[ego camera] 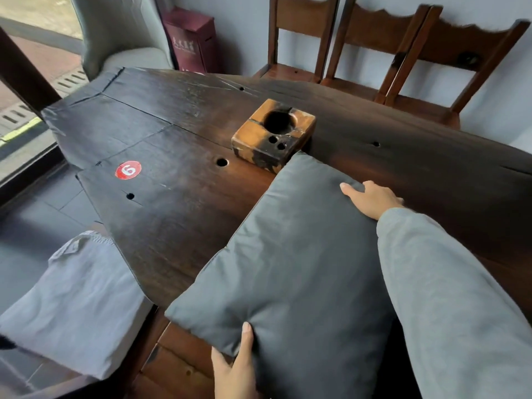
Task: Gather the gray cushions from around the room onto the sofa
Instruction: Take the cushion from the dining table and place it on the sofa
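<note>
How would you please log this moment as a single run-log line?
phase: picking up | object: gray cushion on dark table | left hand grips near corner | right hand on far edge | sofa: unseen

Wooden block (273,133) on dark table (178,197); chairs (374,53) behind.

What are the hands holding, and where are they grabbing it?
The gray cushion on the table. The left hand pinches its near edge; the right hand presses on its far right edge.

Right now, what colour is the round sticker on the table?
The round sticker is red with a white numeral, on the dark wooden table. The head view, the only one, shows it clearly.
</note>
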A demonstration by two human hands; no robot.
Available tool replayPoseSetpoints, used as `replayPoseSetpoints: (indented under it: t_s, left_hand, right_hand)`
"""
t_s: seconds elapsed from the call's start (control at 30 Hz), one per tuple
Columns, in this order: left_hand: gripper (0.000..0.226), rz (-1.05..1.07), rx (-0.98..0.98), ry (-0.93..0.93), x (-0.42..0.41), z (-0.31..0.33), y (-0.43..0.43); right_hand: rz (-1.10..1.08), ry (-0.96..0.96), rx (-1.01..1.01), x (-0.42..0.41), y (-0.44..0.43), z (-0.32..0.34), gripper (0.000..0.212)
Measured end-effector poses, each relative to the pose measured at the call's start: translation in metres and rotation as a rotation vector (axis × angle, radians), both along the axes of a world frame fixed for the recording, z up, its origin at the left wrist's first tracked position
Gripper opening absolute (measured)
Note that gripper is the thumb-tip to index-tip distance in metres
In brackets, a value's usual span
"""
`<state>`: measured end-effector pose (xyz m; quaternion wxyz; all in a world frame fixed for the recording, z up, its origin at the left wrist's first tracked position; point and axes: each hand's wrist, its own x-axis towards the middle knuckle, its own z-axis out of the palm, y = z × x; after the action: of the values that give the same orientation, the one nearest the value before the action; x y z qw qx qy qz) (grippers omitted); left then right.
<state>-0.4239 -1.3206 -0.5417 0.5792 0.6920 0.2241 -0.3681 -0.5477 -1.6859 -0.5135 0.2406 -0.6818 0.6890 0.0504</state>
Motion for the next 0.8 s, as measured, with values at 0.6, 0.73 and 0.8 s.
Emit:
replayPoseSetpoints:
  t_s: [0.6,0.73,0.8]
  left_hand:
    - [0.057,-0.283,-0.197,-0.244,0.119,0.121,0.146]
    - [0.045,-0.323,-0.233,-0.385,0.178,0.18,0.225]
    - [0.038,-0.328,-0.239,-0.451,0.21,0.211,0.276]
  right_hand:
    - [-0.081,-0.188,-0.084,-0.023,0.216,0.158,0.069]
    - [-0.069,-0.317,-0.099,0.004,0.307,0.213,0.068]
    - [-0.038,-0.375,-0.078,0.027,0.357,0.238,0.067]
